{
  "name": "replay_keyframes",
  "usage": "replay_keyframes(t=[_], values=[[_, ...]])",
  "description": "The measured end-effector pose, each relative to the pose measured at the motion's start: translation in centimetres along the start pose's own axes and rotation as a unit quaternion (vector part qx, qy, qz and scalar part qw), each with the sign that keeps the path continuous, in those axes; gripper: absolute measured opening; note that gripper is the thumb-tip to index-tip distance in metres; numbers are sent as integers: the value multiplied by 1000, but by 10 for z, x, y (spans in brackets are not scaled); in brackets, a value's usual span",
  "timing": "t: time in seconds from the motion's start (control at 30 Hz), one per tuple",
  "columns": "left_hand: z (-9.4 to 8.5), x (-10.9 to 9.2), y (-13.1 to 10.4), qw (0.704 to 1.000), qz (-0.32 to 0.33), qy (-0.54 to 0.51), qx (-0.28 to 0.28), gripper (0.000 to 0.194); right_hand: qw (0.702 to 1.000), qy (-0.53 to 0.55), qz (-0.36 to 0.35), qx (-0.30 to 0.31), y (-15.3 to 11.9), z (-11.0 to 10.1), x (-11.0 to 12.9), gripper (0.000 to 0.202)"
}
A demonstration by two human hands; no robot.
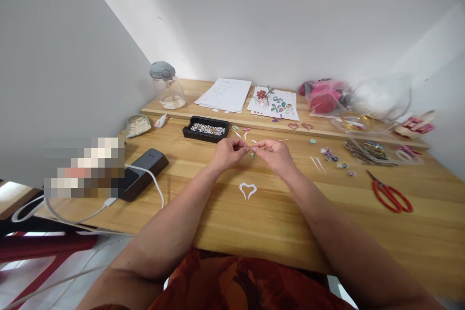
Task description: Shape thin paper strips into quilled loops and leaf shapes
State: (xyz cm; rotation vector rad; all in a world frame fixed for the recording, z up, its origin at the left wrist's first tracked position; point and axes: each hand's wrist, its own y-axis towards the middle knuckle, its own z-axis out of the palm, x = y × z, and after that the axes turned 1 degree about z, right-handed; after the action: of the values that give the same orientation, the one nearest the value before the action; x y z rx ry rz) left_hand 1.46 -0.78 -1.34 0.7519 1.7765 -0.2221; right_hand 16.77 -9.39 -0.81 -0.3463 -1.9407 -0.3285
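Note:
My left hand [229, 151] and my right hand [274, 156] meet above the middle of the table, thumbs and forefingers pinched together. A small green piece [252, 156] shows just below the fingertips, by my right hand; what my left fingers pinch is too small to make out. Closer to me lies a white heart-shaped outline [248, 190], open at its lower point. Slim white strips and a green leaf shape [235, 128] and a pink leaf shape [247, 129] lie just beyond my hands. A black tray [187, 131] of small beads stands behind my left hand.
Red-handled scissors [390, 196] lie at the right, near several small thread spools [329, 155] and a clear box [392, 155]. Paper sheets [225, 94], a clear jug [169, 89] and plastic bags [325, 97] line the back. A dark grey device [147, 169] with white cables sits left.

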Motion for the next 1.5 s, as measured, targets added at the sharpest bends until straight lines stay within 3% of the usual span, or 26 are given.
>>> replay_keyframes(t=[0.2,0.47,0.7,0.93,1.2,1.5], values=[[0,-3,-1,999,6,33,-5,16,1000,-9,4,9,1,0,-1,24],[6,1,1,998,39,-45,0,19,999,51,5,1,5,1,-8,23],[3,1,0,1000,21,-1,-18,16,999,-47,5,-14,0,0,-1,26],[5,0,0,1000,9,-29,1,18,999,-47,1,-19,-1,1,-2,27],[5,-1,-1,998,31,55,-13,15,1000,-19,10,-4,3,2,-9,29],[1,-1,0,1000,-17,-13,19,21,999,-43,-1,2,2,-1,-6,27]])
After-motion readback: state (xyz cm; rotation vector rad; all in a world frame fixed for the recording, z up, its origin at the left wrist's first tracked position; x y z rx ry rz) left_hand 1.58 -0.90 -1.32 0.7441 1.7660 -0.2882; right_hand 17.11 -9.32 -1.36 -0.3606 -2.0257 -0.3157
